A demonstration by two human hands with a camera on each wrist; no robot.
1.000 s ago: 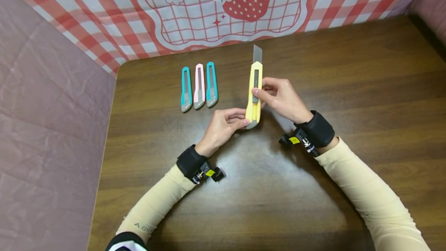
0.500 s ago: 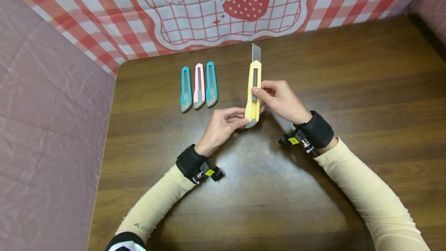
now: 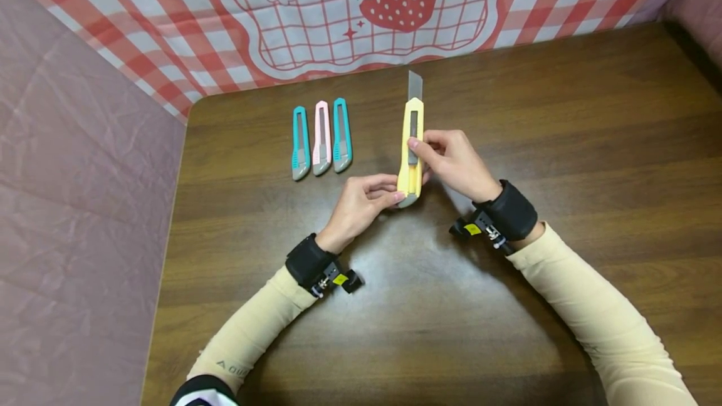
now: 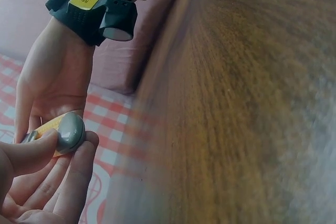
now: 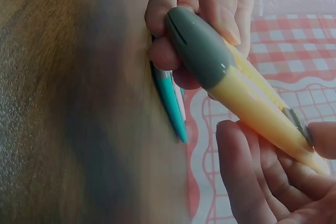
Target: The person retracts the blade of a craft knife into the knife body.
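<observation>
A yellow utility knife [image 3: 412, 118] is held up over the table, its blade [image 3: 415, 85] sticking out at the far end. My left hand [image 3: 356, 208] pinches its grey tail end, thumb on top, as the left wrist view shows at the grey cap [image 4: 71, 132]. Farther up the body, my right hand [image 3: 455, 163] grips the knife with the thumb on the grey slider [image 3: 413, 150] and fingers behind. In the right wrist view the yellow body [image 5: 262, 114] slants between both hands. Some fingers are hidden behind it.
Left of the held knife, a teal utility knife [image 3: 301, 143], a pink one [image 3: 322, 138] and another teal one [image 3: 341, 135] lie side by side on the wooden table [image 3: 395, 306]. A checked strawberry cloth [image 3: 304, 24] hangs along the back edge.
Both hands keep their hold on the yellow knife, which has shifted only slightly. The blade sticks out about as far as before. The other knives lie where they were.
</observation>
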